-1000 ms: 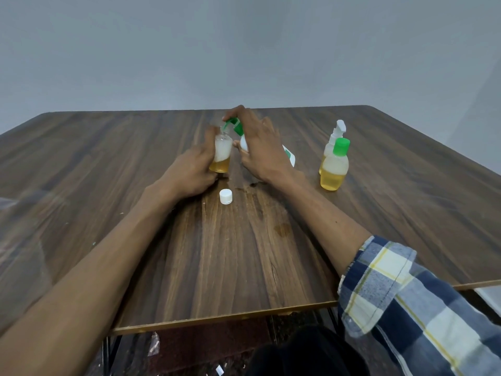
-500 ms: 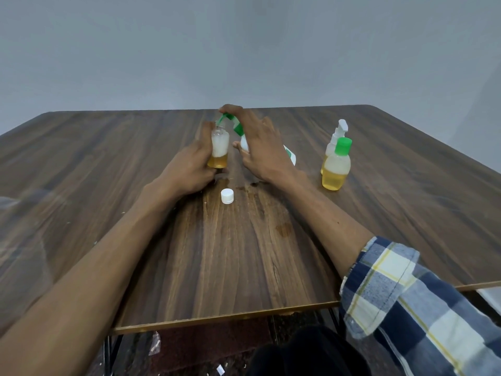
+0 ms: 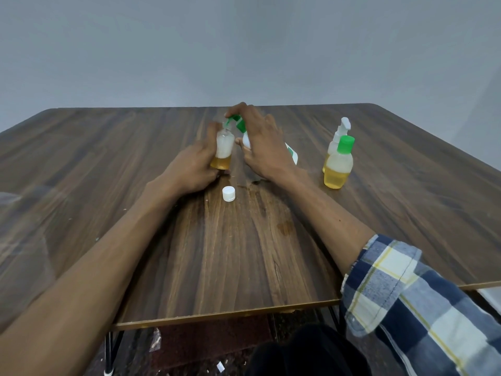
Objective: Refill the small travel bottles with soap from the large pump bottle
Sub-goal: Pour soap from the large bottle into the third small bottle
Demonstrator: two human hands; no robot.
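Your left hand (image 3: 193, 172) grips the small bottle (image 3: 222, 152) upright at table (image 3: 108, 158) centre — mouth under the pump bottle (image 3: 245, 134) spout. Your right hand (image 3: 264, 147) curls over the pump. Cap (image 3: 228, 193) lies just in front — two bottles (image 3: 339, 164) stand well right.

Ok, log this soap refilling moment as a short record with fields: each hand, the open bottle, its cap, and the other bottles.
left hand: holds the small open bottle upright under the pump spout
right hand: on the large pump bottle, fingers over its green pump head
small open bottle: amber soap in the bottom part
white cap: off, lying on the table nearer the person
green-capped bottle: stands at right, capped, about half full
spray bottle: just behind it
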